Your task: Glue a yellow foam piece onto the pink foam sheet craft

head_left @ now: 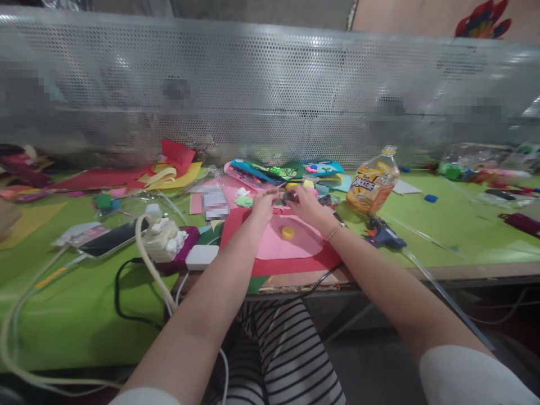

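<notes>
Both of my hands meet over the far edge of a red felt sheet (236, 230). My left hand (265, 203) has its fingers drawn together at the tips. My right hand (307, 205) is closed beside it, around a small dark thing that I cannot make out. Just below them, a rounded pink felt piece (270, 242) lies flat on the red sheet, with a yellow bottle cap (288, 232) on top. A glue gun (385, 235) rests right of my right forearm. Beyond my hands lie blue and green decorated felt pieces (291, 171).
A clear plastic bottle (373, 181) with an orange label stands at the right. Left are a power strip (189, 247), a white charger (202, 257), a phone (113, 239) and looping cables. A perforated metal panel (261, 84) closes off the table's back. Another person's hand (8, 216) shows far left.
</notes>
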A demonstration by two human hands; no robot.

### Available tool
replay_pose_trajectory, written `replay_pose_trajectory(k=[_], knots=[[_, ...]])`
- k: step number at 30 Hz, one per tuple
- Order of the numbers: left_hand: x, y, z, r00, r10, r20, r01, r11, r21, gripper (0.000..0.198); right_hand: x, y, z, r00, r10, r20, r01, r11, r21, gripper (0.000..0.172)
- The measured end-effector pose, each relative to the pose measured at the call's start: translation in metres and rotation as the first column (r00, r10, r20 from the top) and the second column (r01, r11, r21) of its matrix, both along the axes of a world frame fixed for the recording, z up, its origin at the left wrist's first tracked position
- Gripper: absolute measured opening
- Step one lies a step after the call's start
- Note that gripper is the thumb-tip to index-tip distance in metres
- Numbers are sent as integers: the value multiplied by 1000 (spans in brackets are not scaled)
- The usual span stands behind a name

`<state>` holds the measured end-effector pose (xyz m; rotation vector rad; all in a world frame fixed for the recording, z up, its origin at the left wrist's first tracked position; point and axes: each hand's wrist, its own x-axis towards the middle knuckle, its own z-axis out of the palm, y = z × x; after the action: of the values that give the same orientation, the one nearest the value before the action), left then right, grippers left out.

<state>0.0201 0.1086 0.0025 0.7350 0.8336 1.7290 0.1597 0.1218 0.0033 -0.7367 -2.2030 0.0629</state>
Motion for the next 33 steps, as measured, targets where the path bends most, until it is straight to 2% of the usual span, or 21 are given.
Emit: replay_pose_trajectory(k=[7,11,13,15,18,21,27,33], knots=[[-4,5,-1,996,76,37,-75,996,-44,15,-2,-4,0,1000,-12,7,12,1000,-14,19],[-6,6,-3,991,122,-50,-126,987,-99,6,-2,-1,-2,1000,-13,-7,13,999,-41,19],[-5,5,-5,991,76,-107,-85,993,-85,10,-2,2,-4,1000,-5,-26,4,999,-47,21],[-1,4,-6,991,-19,-133,11,998,-64,11,-2,4,-5,999,6,-49,-8,999,-40,23],[5,3,-6,981,-167,-97,159,984,-85,13,-3,2,-3,997,13,-69,-16,999,-39,24],[9,1,-4,969,-244,-25,241,965,-104,12,-4,-2,1,996,-17,-83,11,998,-69,21],[7,-2,1,948,-292,126,309,939,-148,12,-5,-5,3,989,-31,-142,14,993,-114,19],[8,-2,1,974,-217,58,223,962,-160,15,-3,0,2,989,-28,-147,15,996,-84,14]])
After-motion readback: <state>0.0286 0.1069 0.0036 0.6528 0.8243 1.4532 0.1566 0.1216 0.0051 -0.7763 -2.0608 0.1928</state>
